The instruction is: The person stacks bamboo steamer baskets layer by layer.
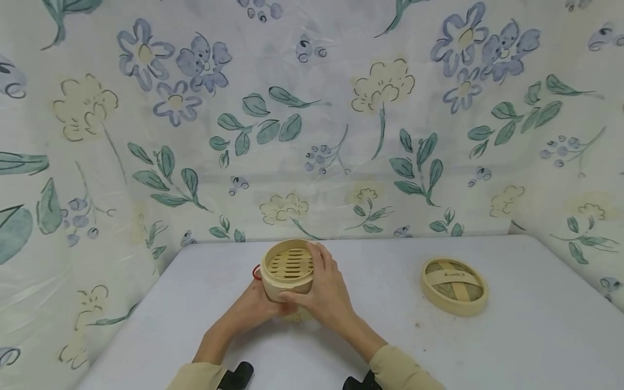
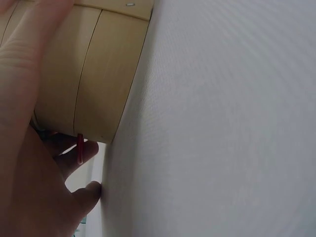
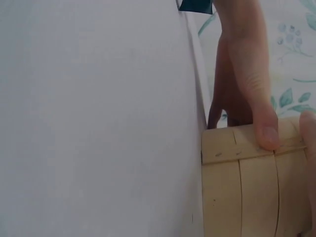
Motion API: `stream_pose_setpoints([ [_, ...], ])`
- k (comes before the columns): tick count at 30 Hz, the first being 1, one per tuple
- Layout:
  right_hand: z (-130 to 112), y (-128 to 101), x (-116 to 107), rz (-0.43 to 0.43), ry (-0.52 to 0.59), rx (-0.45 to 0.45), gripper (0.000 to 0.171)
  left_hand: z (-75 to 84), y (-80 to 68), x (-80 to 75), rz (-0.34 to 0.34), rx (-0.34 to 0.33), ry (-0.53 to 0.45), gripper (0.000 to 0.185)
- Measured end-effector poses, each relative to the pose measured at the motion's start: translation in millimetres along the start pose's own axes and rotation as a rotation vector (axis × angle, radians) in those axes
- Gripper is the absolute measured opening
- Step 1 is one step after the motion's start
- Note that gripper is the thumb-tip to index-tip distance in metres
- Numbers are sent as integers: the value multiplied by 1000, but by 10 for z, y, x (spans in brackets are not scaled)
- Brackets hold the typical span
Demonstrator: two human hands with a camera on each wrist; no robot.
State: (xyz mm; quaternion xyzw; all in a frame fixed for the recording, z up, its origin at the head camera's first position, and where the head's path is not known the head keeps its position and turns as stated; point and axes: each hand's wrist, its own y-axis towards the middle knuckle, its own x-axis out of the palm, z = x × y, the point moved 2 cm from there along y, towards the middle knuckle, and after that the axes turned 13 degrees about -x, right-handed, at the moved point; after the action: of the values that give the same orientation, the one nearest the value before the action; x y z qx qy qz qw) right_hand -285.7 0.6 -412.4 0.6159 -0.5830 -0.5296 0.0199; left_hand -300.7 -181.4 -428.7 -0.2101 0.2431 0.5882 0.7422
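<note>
A round bamboo steamer basket (image 1: 287,268) with a slatted bottom stands open-topped near the table's back left. My left hand (image 1: 253,306) holds its near left side, palm against the wall (image 2: 84,84) and fingers curled round the lower edge. My right hand (image 1: 326,292) grips the right side, with its thumb on the front wall. In the right wrist view one finger (image 3: 256,113) presses on the rim band of the basket (image 3: 252,192). A small red loop (image 1: 255,272) sticks out at the basket's left, also by my left hand's fingers (image 2: 79,148). The woven bamboo lid (image 1: 454,285) lies flat to the right, apart from both hands.
The white table (image 1: 512,336) meets floral-covered walls (image 1: 341,135) at the back and on both sides. Dark wrist mounts (image 1: 236,375) show at the bottom edge. Bare tabletop lies between the basket and the lid.
</note>
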Motion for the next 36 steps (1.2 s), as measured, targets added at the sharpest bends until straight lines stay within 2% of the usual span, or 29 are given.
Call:
stream_pose_setpoints([
  [6,59,-32,-118,-128,72,-1,109,-9,-18,-15,9,-18,0,102],
  [11,140,-45,-218,-194,94,-9,108,13,-30,-41,20,-6,-6,100],
  [21,231,-107,-385,-210,74,-70,105,-3,-25,-19,7,4,-8,92],
  [27,304,-97,-534,-181,38,-49,103,3,11,-21,-5,9,-30,91],
  [36,352,-127,-596,-242,-2,-44,103,8,6,-6,-9,25,-53,90],
])
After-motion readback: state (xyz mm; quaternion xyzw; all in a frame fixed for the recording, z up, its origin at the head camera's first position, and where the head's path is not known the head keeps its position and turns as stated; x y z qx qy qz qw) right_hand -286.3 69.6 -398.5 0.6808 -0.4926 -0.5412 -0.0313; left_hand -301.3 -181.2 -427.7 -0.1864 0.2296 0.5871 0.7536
